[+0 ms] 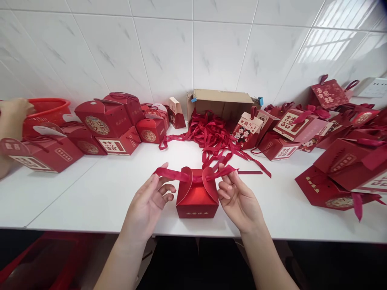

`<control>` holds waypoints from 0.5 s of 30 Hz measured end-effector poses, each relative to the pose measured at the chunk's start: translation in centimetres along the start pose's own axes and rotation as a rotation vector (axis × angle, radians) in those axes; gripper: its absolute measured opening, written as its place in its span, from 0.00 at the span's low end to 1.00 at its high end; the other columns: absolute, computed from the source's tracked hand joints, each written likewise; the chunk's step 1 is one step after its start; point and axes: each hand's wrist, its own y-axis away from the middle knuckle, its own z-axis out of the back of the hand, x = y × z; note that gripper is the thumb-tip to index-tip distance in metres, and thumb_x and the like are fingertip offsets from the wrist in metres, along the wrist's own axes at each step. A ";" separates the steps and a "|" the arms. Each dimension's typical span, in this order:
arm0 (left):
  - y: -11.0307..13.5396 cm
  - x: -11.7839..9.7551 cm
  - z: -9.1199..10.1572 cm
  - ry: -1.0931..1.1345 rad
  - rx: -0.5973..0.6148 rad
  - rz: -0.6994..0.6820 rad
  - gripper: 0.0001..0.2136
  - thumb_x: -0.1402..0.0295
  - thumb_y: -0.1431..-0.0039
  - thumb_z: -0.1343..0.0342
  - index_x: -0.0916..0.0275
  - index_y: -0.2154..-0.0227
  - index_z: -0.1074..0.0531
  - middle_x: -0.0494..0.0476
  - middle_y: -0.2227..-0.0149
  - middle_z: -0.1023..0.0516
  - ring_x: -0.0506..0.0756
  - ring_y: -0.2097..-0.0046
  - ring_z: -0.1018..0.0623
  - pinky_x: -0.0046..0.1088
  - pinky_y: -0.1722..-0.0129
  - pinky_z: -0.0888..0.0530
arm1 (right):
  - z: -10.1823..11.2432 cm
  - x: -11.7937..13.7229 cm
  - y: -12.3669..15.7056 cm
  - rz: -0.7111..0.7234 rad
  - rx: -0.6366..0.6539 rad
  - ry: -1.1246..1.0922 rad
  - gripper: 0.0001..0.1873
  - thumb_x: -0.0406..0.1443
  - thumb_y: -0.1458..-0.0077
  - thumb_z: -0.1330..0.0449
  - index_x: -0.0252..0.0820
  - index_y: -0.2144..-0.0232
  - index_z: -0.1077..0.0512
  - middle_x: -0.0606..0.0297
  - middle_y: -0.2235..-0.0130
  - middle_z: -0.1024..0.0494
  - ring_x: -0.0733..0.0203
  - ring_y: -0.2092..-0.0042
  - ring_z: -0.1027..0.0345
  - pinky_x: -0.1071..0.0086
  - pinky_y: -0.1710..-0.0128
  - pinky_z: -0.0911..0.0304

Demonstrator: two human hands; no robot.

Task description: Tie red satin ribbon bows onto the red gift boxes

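White table [75, 189]: hands [145, 207] [243, 203], apart, pinch a ribbon [173, 174] running left-right through an upright box [198, 199].

My left hand [148, 205] and my right hand [243, 203] are both bare, with slender fingers and narrow palms. The nails are too small to make out in any detail. My left forearm [122, 253] and right forearm [261, 251] are bare too, slim at the wrist and widening evenly toward the elbow; the upper arms lie out of view. Below, I wear a black garment [193, 266] over my lap, plain and matte, so dark that its weave is lost, and I cannot tell whether it is trousers or an apron.
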 end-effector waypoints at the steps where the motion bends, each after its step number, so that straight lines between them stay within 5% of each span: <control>1: -0.2 -0.2 -0.1 0.053 -0.012 0.030 0.14 0.62 0.43 0.43 0.57 0.54 0.26 0.52 0.68 0.24 0.50 0.70 0.26 0.23 0.74 0.29 | -0.1 0.1 0.0 -0.007 -0.009 -0.022 0.07 0.32 0.53 0.32 0.41 0.70 0.27 0.74 0.71 0.28 0.76 0.77 0.41 0.81 0.81 0.41; 7: -0.4 -0.6 0.0 0.169 -0.133 0.100 0.06 0.67 0.43 0.44 0.61 0.66 0.23 0.53 0.73 0.23 0.52 0.72 0.23 0.23 0.78 0.28 | 0.1 0.6 0.1 0.051 0.012 -0.036 0.12 0.31 0.56 0.32 0.40 0.66 0.28 0.77 0.76 0.35 0.76 0.77 0.42 0.80 0.74 0.37; 15: 0.1 1.3 1.6 0.190 -0.269 0.122 0.05 0.74 0.47 0.45 0.63 0.76 0.27 0.54 0.76 0.24 0.53 0.72 0.24 0.26 0.75 0.25 | 3.4 -0.1 0.5 0.378 -0.195 0.488 0.11 0.36 0.53 0.32 0.44 0.68 0.30 0.73 0.70 0.37 0.73 0.72 0.45 0.79 0.71 0.42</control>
